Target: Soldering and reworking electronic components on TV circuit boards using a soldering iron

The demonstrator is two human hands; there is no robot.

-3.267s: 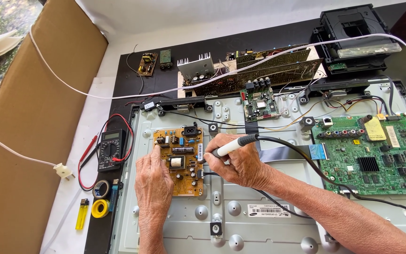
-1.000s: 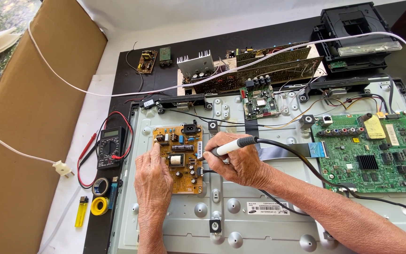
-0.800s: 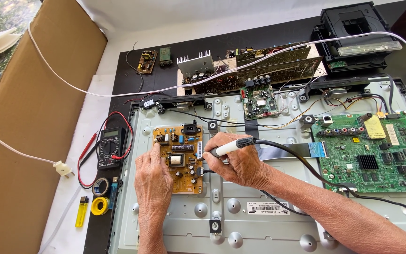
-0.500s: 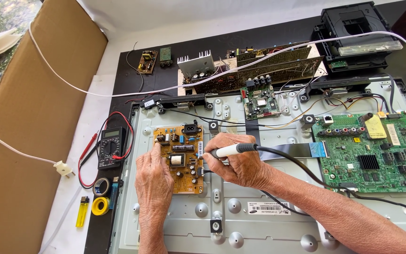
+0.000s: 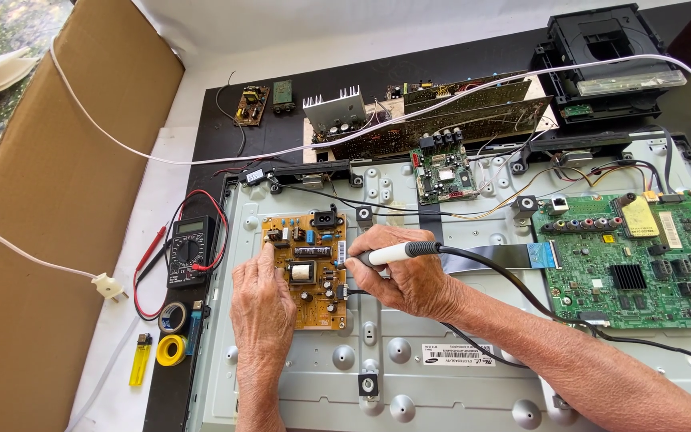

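The left hand (image 5: 261, 304) lies flat on the left edge of the small tan board (image 5: 307, 270), fingers together and pressing it down rather than gripping anything. The right hand (image 5: 401, 276) is closed around a white-handled iron (image 5: 389, 254), held like a pen, its tip aimed at the board's right edge just left of the knuckles (whether the tip actually touches a joint is hard to say, since the fingers cover it). The iron's black cord (image 5: 505, 276) trails off to the right of that hand, toward the green board (image 5: 633, 264).

The tan board sits on the grey metal back panel (image 5: 441, 376), seemingly in its mounting spot, with its parts facing up. As a judgement, the work is in mid-course: the panel is opened and the boards exposed, the iron is at the board, but nothing shows the board's wiring refitted or a cover back on.

Left of the left hand, on the table (image 5: 217, 144), lie a multimeter (image 5: 189, 250) with red and black leads, tape rolls (image 5: 172, 334) and a yellow lighter (image 5: 140, 360).
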